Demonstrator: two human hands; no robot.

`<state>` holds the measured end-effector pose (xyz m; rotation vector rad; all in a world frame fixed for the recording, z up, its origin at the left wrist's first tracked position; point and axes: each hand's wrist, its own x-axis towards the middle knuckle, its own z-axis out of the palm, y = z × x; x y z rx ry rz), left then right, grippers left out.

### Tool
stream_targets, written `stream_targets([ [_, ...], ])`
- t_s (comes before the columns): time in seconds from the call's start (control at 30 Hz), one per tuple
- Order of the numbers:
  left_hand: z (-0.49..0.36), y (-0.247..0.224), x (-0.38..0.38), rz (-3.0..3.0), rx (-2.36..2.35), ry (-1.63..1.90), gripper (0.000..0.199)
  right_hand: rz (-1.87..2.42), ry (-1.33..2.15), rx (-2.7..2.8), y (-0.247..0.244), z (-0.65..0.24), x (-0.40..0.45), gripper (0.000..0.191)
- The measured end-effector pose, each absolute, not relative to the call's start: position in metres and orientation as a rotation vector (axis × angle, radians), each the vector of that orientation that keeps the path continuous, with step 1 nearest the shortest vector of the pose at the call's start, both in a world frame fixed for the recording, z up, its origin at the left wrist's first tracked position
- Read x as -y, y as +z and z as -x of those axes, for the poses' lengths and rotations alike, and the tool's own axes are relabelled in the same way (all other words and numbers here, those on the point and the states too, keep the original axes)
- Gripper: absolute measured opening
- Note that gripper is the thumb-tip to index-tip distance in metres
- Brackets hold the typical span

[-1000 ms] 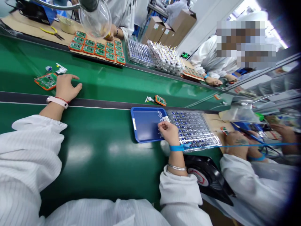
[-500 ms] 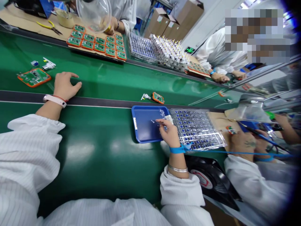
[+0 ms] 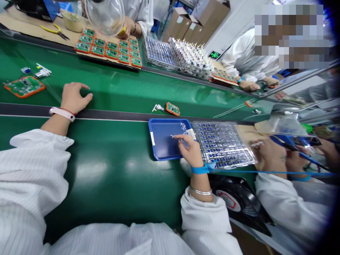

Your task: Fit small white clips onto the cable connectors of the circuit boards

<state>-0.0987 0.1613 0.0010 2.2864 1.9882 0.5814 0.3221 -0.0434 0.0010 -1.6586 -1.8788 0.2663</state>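
Observation:
My left hand [image 3: 75,97] rests at the near edge of the green conveyor belt [image 3: 117,88], thumb and fingers apart and holding nothing. To its left on the belt lie an orange-rimmed circuit board [image 3: 26,87], a white connector piece [image 3: 42,71] and a small blue part [image 3: 26,70]. My right hand [image 3: 190,148] is over a blue tray [image 3: 162,141], index finger stretched out and its tip at a few tiny clear-white pieces [image 3: 172,136]. More tiny pieces [image 3: 183,126] lie in the tray's upper right corner.
A clear blister tray [image 3: 223,145] of blue parts adjoins the blue tray. Another board [image 3: 173,108] with a white connector [image 3: 158,107] is on the belt. Co-workers' hands [image 3: 271,154] are at the right and across the belt. A black reel [image 3: 239,202] sits below right.
The boards and white connectors on the belt have shifted left, the leftmost set farther from my left hand. My right fingertip has moved slightly left in the tray. My left hand stays put.

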Motion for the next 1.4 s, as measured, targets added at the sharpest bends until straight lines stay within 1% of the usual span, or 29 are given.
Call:
stream_targets([
  [0.23,0.099,0.000,-0.162,-2.298,-1.996,0.558,0.046,1.691,0.231,1.931,-0.003,-0.324,0.042,0.027],
  [0.6,0.099,0.000,-0.161,-2.321,-1.973,0.516,0.040,1.730,0.259,1.912,0.001,-0.330,0.044,0.023],
  [0.77,0.100,-0.001,-0.163,-2.326,-1.968,0.536,0.043,1.909,0.129,1.727,-0.005,-0.359,0.048,0.014],
  [0.97,0.103,-0.004,-0.163,-2.368,-1.896,0.615,0.054,2.059,0.140,1.693,-0.016,-0.377,0.048,0.015],
  [1.17,0.102,-0.004,-0.164,-2.376,-1.935,0.533,0.048,2.173,0.043,1.707,-0.021,-0.373,0.043,0.014],
  [1.3,0.102,-0.003,-0.164,-2.394,-1.921,0.506,0.047,2.168,-0.039,1.784,-0.025,-0.376,0.038,0.016],
  [1.4,0.102,-0.003,-0.163,-2.404,-1.907,0.506,0.048,2.133,-0.052,1.836,-0.029,-0.384,0.030,0.012],
])
